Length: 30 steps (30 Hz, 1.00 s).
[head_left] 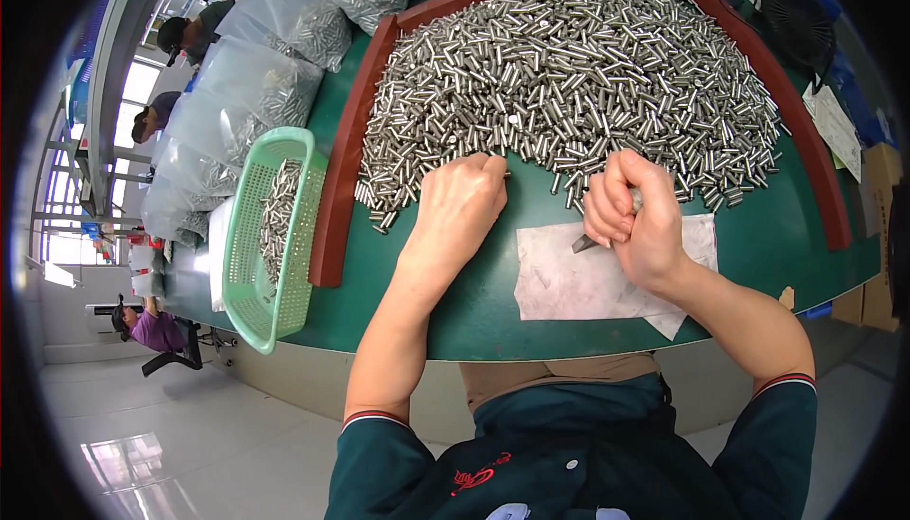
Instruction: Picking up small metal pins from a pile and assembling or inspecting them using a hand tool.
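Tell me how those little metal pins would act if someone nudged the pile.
The metal pins look like short cylinders, so loose ones would probably roll. Their bright shine suggests hard, smooth surfaces, perhaps a bit slippery to pinch. Because they're heaped loosely, a push might well send several sliding across the green table.

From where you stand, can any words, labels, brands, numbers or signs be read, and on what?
Dark green shirt: red looping embroidery, too stylised to read surely.
Paper sheets at the table's right side: small print, too blurred to read.
I make out no lettering on the small metal pins, the pale green basket or the stained white sheet.
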Each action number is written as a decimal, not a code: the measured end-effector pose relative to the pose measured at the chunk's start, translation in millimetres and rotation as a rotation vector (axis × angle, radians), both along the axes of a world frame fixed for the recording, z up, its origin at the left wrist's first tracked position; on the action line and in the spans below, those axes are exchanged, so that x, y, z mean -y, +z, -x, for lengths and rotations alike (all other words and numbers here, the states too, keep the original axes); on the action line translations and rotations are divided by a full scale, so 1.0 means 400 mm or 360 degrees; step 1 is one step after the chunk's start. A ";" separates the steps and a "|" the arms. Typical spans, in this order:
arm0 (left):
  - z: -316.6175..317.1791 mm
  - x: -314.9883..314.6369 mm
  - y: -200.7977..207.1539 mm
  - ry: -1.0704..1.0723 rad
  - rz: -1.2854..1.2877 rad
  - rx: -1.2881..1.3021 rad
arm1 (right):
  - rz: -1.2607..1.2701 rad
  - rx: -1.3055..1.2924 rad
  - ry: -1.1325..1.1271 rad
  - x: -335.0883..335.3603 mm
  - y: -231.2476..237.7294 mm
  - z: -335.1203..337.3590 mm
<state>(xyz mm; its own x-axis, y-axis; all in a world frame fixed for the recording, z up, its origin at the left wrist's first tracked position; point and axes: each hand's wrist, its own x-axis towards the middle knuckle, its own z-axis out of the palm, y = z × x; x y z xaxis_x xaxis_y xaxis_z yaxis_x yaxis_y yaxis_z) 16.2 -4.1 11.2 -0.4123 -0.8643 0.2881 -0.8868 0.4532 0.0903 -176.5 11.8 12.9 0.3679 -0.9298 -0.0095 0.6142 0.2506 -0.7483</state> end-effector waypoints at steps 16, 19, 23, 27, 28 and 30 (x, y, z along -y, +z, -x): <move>-0.002 0.022 -0.015 -0.0002 -0.0530 -0.1328 | -0.0021 -0.0007 -0.0028 -0.004 0.001 0.001; -0.004 0.023 -0.017 -0.0019 -0.0560 -0.1302 | -0.0020 0.0007 -0.0021 -0.003 0.002 0.001; 0.001 0.022 -0.014 0.0030 -0.0615 -0.1350 | -0.0020 -0.0006 -0.0024 -0.004 0.003 0.003; -0.001 0.028 -0.018 0.0115 -0.0871 -0.1632 | -0.0014 -0.0004 -0.0023 -0.004 0.002 0.003; -0.001 0.026 -0.013 0.0115 -0.0871 -0.1633 | -0.0015 -0.0006 -0.0021 -0.004 0.003 0.003; 0.003 0.023 0.006 0.0219 -0.1140 -0.1891 | -0.0012 -0.0006 -0.0022 -0.004 0.001 0.003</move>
